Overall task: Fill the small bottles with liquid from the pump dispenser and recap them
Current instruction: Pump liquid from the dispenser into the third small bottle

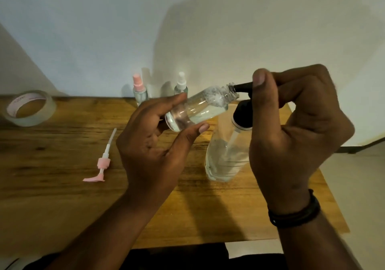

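I hold the small clear bottle [195, 111] in my left hand [154, 144], fingers curled round its base, tilted so its open neck meets the black nozzle of the pump dispenser [229, 144] standing on the table [62, 165]. My right hand [295, 128] curls over the pump head, thumb on top to press. The pink pump cap [102, 163] lies aside on the table, ready for recapping; two spray bottles [140, 90] wait at the back.

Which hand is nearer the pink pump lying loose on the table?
Left. The left hand, holding the tilted small bottle, is just right of the pink pump. The right hand is much farther right, on the black dispenser head.
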{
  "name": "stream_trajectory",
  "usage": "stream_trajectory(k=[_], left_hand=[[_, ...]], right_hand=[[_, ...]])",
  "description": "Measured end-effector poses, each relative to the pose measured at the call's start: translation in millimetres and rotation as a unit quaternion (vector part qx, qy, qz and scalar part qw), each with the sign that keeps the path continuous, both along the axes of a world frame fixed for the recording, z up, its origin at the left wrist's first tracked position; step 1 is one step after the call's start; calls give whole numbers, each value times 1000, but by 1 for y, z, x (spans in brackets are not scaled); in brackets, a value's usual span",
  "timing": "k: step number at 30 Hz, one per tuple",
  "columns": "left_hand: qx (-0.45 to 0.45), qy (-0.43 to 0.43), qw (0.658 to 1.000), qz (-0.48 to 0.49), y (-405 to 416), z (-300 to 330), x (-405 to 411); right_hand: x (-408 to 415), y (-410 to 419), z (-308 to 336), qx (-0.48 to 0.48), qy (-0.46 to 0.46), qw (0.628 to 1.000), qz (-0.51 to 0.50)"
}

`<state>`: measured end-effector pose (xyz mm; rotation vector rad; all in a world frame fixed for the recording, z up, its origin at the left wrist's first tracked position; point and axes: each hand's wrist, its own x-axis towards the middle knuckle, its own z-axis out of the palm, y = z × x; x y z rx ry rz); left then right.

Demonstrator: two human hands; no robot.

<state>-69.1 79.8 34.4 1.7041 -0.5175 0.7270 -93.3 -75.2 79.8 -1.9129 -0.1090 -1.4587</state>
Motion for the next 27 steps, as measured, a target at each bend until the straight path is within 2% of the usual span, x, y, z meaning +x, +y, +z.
stream_trajectory(k=[27], left_hand=[[-16,29,999,-15,-1,-2,-1]], right_hand=[[1,3,-4,16,2,1000,13]])
